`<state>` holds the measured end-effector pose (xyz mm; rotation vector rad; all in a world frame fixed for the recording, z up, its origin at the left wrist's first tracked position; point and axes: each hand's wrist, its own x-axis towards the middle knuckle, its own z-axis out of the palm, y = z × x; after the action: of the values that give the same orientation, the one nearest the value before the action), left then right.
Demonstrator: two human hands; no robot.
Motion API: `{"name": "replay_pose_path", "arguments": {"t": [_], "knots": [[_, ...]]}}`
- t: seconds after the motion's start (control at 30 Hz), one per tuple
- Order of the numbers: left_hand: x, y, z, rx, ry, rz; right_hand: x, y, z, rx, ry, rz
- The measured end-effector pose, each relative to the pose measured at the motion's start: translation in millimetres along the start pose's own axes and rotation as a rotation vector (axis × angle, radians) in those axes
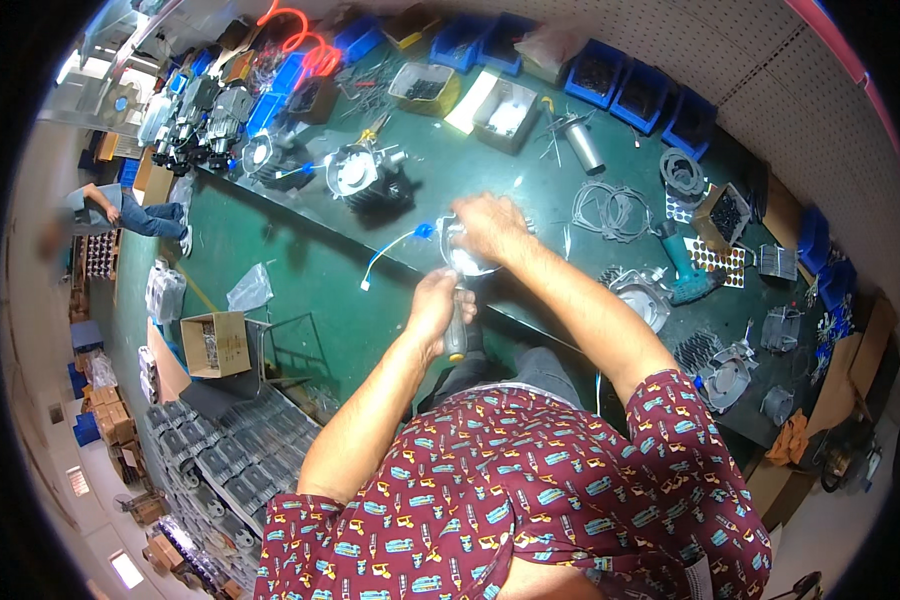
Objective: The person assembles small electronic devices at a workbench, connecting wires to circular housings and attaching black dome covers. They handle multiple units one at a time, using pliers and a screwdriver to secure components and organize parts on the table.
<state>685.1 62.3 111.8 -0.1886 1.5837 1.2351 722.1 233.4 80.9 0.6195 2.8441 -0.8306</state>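
At the frame's centre, by the near edge of the green table (445,165), a round metal housing (467,263) lay under the right hand (490,228), whose grip was hidden. Just below, the left hand (436,308) wrapped a grey handle (457,335), its long axis pointing up toward the housing.

- A maroon shirt (470,480), printed with small blue, yellow and white motifs, is worn.
- Short sleeves (305,515) are patterned alike.
- Dark trousers (547,372) are worn.
- Left hand (434,308) and right hand (490,228) are bared.

2 bare forearms (370,405) extended, left grip (436,308) curled, right grip (490,228) farther forward
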Motion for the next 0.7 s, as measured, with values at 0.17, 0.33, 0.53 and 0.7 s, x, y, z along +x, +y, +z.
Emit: {"name": "replay_pose_path", "arguments": {"t": [0.17,0.33,0.53,0.7], "knots": [[9.1,-5.9,-0.8,0.007,-0.002,0.017,2.0,-0.6,3.6,0.005,0.053,-0.017],[7.6,-7.0,4.7,0.013,0.018,0.027,0.6,0.4,4.5,0.008,0.074,-0.025],[8.2,-4.1,9.8,0.012,0.056,0.028,-1.5,-4.0,-0.3,0.026,0.044,0.005],[10.3,-4.2,7.3,-0.001,0.035,0.041,-1.0,-1.0,5.4,0.019,0.078,-0.02]]}}
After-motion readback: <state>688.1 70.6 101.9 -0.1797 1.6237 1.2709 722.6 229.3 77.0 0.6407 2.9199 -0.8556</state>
